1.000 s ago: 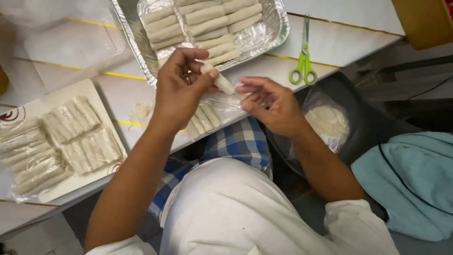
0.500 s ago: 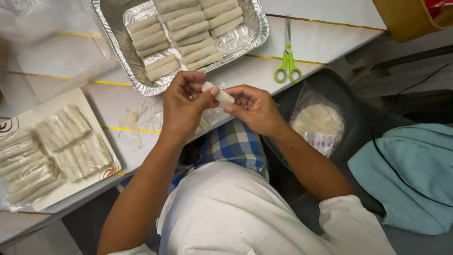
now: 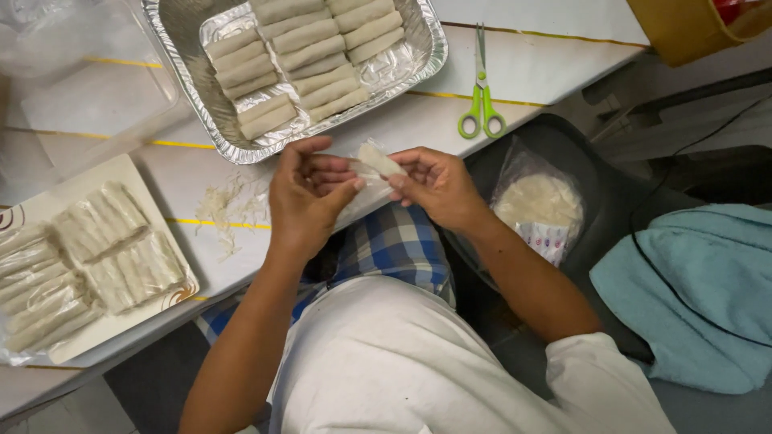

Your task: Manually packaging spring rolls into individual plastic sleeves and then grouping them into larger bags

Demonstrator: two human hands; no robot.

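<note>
**Roll Held Between Both Hands Above the Surface Edge**

I hold one pale wrapped roll [image 3: 378, 161] between my two hands, just above the near edge of the white surface [image 3: 531, 76]. My left hand [image 3: 310, 197] is closed narrowly, thumb and fingertips pinching the 9 o'clock end of the roll together with its thin translucent film. My right hand [image 3: 438, 185] pinches the 3 o'clock end in the same narrow way. The roll lies tilted, its upper end toward 12 o'clock.

Change from half a second ago: both hands have come slightly lower and nearer my body, and the roll now sits more squarely between the fingertips. One second ago the left hand alone covered most of it. I judge the wrapper is being tightened or sealed; the roll is not ready to set down.

Surroundings:
- At 12 o'clock, a foil tray [image 3: 418, 60] holding rows of finished rolls, close to the hands.
- At 2 o'clock, green-handled scissors [image 3: 481, 100] on the surface, untouched.
- At 3 o'clock, a clear bag of round wrappers [image 3: 539, 201] on a dark chair seat.
- At 9 o'clock, a white tray [image 3: 169, 189] with film-covered rolls.
- At 10 o'clock, pale shreds [image 3: 229, 201] scattered on the surface.
</note>
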